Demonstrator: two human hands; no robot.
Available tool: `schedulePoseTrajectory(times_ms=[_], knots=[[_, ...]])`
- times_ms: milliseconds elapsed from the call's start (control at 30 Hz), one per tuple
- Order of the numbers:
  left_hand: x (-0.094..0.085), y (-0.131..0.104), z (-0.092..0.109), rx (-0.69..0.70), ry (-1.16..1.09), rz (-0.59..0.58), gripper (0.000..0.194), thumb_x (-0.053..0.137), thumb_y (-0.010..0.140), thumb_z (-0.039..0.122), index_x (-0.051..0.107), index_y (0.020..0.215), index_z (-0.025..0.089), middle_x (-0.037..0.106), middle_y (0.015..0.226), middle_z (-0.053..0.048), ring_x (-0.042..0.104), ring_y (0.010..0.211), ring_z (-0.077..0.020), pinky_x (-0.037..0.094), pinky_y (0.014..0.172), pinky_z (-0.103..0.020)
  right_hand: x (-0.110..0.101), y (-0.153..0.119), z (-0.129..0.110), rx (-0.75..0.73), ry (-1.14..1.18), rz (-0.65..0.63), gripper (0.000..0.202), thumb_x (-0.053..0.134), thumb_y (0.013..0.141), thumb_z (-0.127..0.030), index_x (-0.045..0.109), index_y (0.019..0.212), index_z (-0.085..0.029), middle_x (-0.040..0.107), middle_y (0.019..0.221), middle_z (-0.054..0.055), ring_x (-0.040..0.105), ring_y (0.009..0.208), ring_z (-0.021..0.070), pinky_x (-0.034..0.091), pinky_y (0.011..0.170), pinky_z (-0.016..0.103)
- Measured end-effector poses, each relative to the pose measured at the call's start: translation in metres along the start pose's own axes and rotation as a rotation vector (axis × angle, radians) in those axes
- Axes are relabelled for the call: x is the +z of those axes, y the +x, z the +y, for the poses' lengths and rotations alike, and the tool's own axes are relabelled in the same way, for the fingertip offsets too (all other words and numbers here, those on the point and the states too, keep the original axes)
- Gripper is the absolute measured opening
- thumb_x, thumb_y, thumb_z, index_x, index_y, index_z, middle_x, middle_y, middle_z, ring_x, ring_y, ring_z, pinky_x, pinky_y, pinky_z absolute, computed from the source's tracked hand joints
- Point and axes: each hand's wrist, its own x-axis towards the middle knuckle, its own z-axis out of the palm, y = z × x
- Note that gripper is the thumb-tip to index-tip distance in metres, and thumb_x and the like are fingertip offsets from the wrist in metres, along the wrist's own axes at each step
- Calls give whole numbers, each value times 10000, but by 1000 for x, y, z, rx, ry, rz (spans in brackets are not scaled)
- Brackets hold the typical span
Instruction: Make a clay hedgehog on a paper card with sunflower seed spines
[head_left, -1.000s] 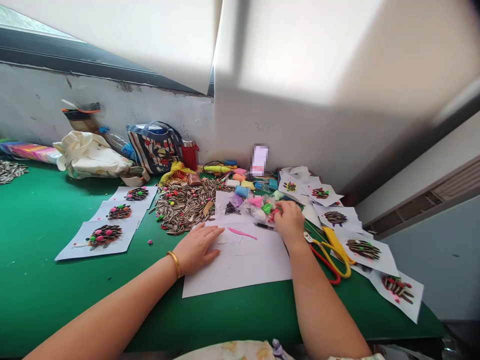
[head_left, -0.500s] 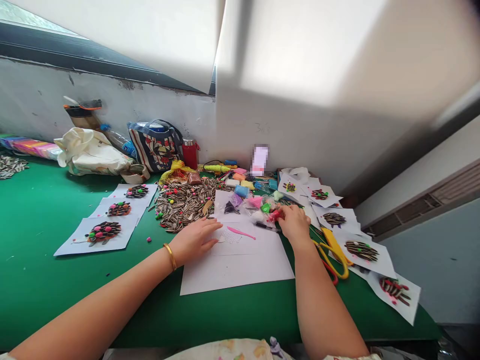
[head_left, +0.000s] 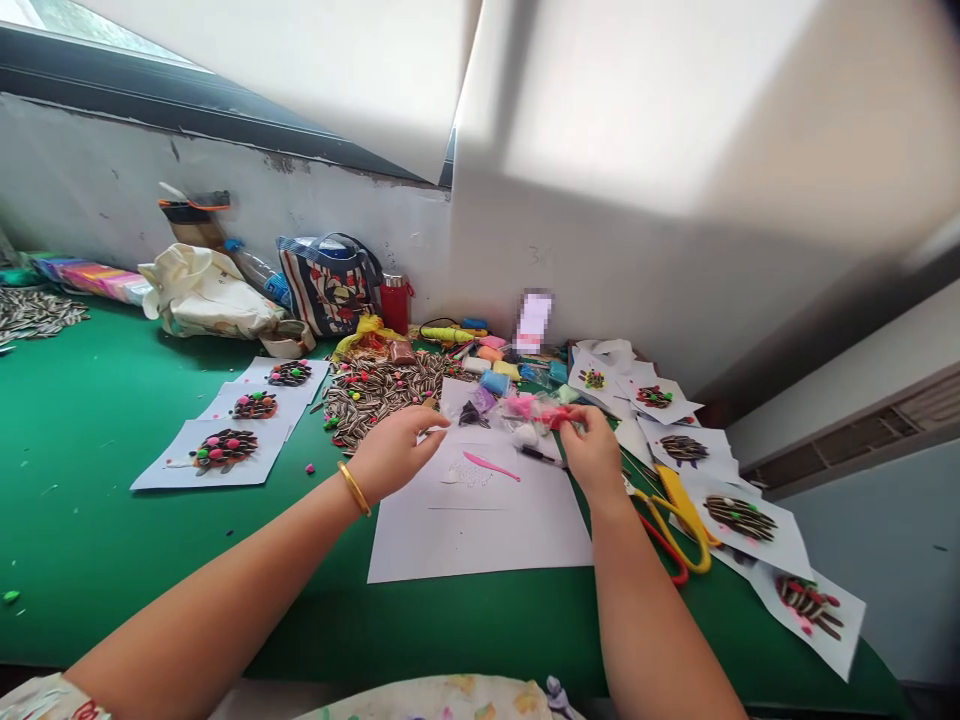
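My right hand (head_left: 592, 452) pinches a small clear bag of red clay (head_left: 553, 416) over the paper's far right side. My left hand (head_left: 397, 452), with a gold bangle at the wrist, is raised over the paper's left edge, fingers apart and holding nothing. Between them lies the white paper (head_left: 480, 545), with a small dotted drawing on it. A pink plastic clay knife (head_left: 491, 466) rests across the drawing. Beside the right hand is a black pen (head_left: 541, 456). More bagged clay, pink clay (head_left: 519, 404) and black clay (head_left: 470, 414) among it, lies at the paper's far end.
Striped sunflower seeds (head_left: 382, 395) are heaped beyond my left hand. Seed-covered hedgehog pictures (head_left: 225, 452) lie on the left, with others (head_left: 742, 518) on the right. Yellow-handled scissors (head_left: 679, 530) lie by my right forearm. A phone (head_left: 534, 320), bags and a red flask (head_left: 395, 303) stand against the wall.
My left hand has lifted from the paper. My right hand has drawn the bag of red clay slightly up from the other bags. The view has shifted slightly.
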Motion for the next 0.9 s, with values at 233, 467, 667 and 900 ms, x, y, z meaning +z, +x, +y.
schedulePoseTrajectory(times_ms=[233,467,667,900], knots=[[38,-8,-17,34,-11,-96,315,579,862,301,660,1153,211,690,1174,-65,633,1088,-243,495,962,-393,27,-16,-15,169,485,-337,222,588,796,-413,510,873,-220,692,1071,74,668,865,198,514,702,307],[42,-17,-28,173,82,-325,718,747,757,395,467,1395,221,568,1386,-104,508,1285,-275,227,1172,-497,29,-22,-19,148,327,-395,132,550,788,-335,558,853,-221,699,882,11,642,767,176,469,670,282],[42,-17,-31,220,63,-361,730,737,773,400,428,1418,249,579,1377,-88,490,1312,-265,144,1196,-496,26,-12,-2,23,-105,-275,67,534,768,-279,525,764,-213,606,824,10,567,722,172,389,610,271],[44,-18,-33,245,31,-320,687,742,769,395,469,1385,259,606,1340,-83,517,1287,-276,179,1186,-501,30,-15,-12,-147,-319,-201,55,518,783,-185,490,742,-208,539,849,22,504,749,167,324,613,271]])
